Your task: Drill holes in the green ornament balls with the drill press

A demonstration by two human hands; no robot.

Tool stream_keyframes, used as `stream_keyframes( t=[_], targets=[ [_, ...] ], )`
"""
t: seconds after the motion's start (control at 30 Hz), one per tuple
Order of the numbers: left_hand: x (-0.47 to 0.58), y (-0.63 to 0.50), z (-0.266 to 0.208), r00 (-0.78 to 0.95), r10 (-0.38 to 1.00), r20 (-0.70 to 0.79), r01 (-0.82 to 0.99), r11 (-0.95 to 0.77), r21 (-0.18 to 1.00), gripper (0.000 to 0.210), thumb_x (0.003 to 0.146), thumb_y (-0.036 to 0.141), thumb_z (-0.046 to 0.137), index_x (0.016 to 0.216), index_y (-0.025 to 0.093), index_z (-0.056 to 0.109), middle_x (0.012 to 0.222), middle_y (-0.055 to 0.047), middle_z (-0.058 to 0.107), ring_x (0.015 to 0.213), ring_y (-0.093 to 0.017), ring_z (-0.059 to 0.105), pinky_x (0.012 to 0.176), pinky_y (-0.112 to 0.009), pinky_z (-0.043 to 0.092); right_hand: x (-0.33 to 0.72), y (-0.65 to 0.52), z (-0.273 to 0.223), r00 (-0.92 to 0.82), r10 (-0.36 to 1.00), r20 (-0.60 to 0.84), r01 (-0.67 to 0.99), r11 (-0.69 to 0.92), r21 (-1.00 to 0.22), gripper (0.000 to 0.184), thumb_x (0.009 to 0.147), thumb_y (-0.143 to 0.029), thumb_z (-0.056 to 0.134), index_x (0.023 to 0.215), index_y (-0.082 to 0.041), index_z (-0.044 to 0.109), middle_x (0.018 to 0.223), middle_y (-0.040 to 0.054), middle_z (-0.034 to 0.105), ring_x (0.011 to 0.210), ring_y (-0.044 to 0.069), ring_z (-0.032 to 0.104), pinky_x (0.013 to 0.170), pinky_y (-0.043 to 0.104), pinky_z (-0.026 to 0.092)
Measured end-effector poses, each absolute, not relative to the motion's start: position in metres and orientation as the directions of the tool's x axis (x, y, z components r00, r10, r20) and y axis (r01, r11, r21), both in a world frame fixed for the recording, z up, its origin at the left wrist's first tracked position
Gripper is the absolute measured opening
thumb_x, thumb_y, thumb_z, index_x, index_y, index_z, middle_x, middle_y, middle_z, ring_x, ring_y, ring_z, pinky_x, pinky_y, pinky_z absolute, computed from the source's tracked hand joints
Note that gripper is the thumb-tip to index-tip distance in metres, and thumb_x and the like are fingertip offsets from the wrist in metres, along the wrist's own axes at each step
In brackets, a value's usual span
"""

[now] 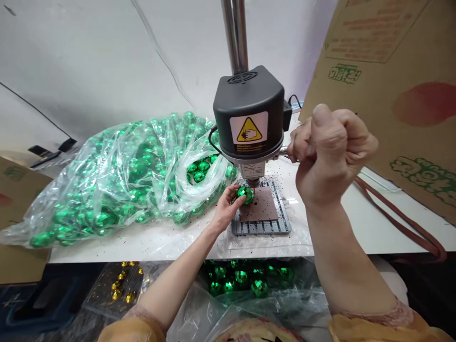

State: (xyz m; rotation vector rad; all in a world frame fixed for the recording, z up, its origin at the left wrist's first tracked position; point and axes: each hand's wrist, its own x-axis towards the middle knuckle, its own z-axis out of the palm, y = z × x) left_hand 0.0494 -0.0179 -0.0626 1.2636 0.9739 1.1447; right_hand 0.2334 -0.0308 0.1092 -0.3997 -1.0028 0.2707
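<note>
Green faceted ball (245, 195) held at the bench drill (249, 114)

My left hand (225, 209) pinches the ball, thumb and fingers parted only by its width, just below the chuck (253, 182) and over the brown board (263, 213). The board lies on a slotted base (283, 225). Whether the bit touches the ball, or the ball rests on the board, I cannot make out. My right hand (331, 156) is curled into a fist at the metal lever (284, 151) on the drill's side; its fingers appear wrapped round it, covering most of its length.

For good results, I judge that the ball should be seated firmly, its centre in line with the chuck, since a round, glossy shell could roll or slip. My left fingertips are best kept low on its flank, well clear of the bit, as the hand-hazard label (250, 128) suggests. Pressure on the lever should be slow and even, lest the shell, perhaps thin, crack. Further green balls (203, 166) lie in the clear bag (173, 180), near the base.
</note>
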Motion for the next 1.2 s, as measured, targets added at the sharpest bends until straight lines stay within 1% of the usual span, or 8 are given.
stream_keyframes(
  t=[0.13,0.3,0.37,0.57,0.67,0.77,0.9,1.2],
  targets=[
    [0.052,-0.014,-0.07,0.219,0.969,0.116,0.009,-0.121,0.993,0.051,0.077,0.048,0.082,0.116,0.021,0.061,0.119,-0.008,0.067,0.117,-0.024,0.062,0.103,-0.037,0.047,0.233,-0.031,0.11,0.512,0.411,0.754,-0.024,0.885,-0.466,0.043,0.089,-0.031,0.064,0.055,-0.023,0.038,0.044,-0.0067,0.033,0.04,0.009,0.033,0.042,0.032,0.026],
    [0.06,-0.017,-0.07,0.23,0.951,0.206,0.224,-0.258,0.94,0.051,0.074,0.044,0.084,0.115,0.022,0.063,0.118,-0.008,0.066,0.115,-0.026,0.06,0.105,-0.042,0.044,0.232,-0.031,0.109,0.506,0.396,0.766,-0.007,0.89,-0.455,0.045,0.089,-0.032,0.063,0.056,-0.023,0.035,0.045,-0.0057,0.03,0.04,0.01,0.032,0.042,0.033,0.027],
    [0.066,-0.021,-0.069,0.253,0.936,0.245,0.253,-0.308,0.917,0.051,0.074,0.042,0.085,0.116,0.023,0.063,0.122,-0.008,0.065,0.118,-0.027,0.058,0.106,-0.043,0.042,0.233,-0.031,0.109,0.496,0.402,0.77,0.035,0.876,-0.48,0.046,0.09,-0.036,0.062,0.057,-0.024,0.032,0.046,-0.0048,0.029,0.041,0.011,0.032,0.042,0.034,0.028],
    [0.072,-0.03,-0.07,0.301,0.931,0.207,0.157,-0.263,0.952,0.054,0.079,0.042,0.082,0.123,0.023,0.057,0.126,-0.009,0.065,0.119,-0.026,0.061,0.106,-0.041,0.046,0.235,-0.031,0.106,0.475,0.392,0.788,0.149,0.846,-0.511,0.048,0.093,-0.044,0.057,0.06,-0.025,0.027,0.048,-0.0036,0.029,0.042,0.011,0.031,0.041,0.035,0.03],
    [0.07,-0.03,-0.071,0.315,0.933,0.177,0.141,-0.23,0.963,0.056,0.079,0.042,0.082,0.124,0.022,0.055,0.123,-0.01,0.066,0.119,-0.027,0.061,0.106,-0.042,0.046,0.233,-0.033,0.102,0.48,0.371,0.795,0.12,0.87,-0.479,0.05,0.092,-0.039,0.058,0.058,-0.023,0.026,0.047,-0.0039,0.027,0.042,0.01,0.031,0.042,0.034,0.027],
    [0.07,-0.03,-0.071,0.316,0.936,0.158,0.143,-0.211,0.967,0.055,0.079,0.043,0.082,0.123,0.021,0.056,0.12,-0.009,0.067,0.116,-0.027,0.063,0.105,-0.043,0.048,0.23,-0.035,0.095,0.513,0.319,0.797,0.059,0.913,-0.403,0.053,0.09,-0.029,0.061,0.055,-0.02,0.022,0.046,-0.0049,0.023,0.04,0.006,0.027,0.043,0.032,0.022],
    [0.071,-0.031,-0.07,0.314,0.934,0.169,0.11,-0.213,0.971,0.056,0.078,0.042,0.083,0.122,0.021,0.056,0.119,-0.01,0.067,0.116,-0.027,0.063,0.105,-0.042,0.048,0.228,-0.036,0.086,0.531,0.265,0.805,0.055,0.937,-0.344,0.053,0.087,-0.021,0.06,0.055,-0.018,0.018,0.047,-0.0062,0.019,0.04,0.004,0.022,0.042,0.03,0.018],
    [0.071,-0.031,-0.071,0.319,0.933,0.165,0.081,-0.2,0.976,0.056,0.078,0.043,0.083,0.122,0.021,0.056,0.117,-0.009,0.068,0.116,-0.027,0.063,0.103,-0.041,0.048,0.23,-0.035,0.069,0.519,0.193,0.833,0.104,0.953,-0.286,0.053,0.085,-0.017,0.06,0.056,-0.017,0.015,0.047,-0.0065,0.019,0.04,0.003,0.021,0.04,0.026,0.016]
  ],
)
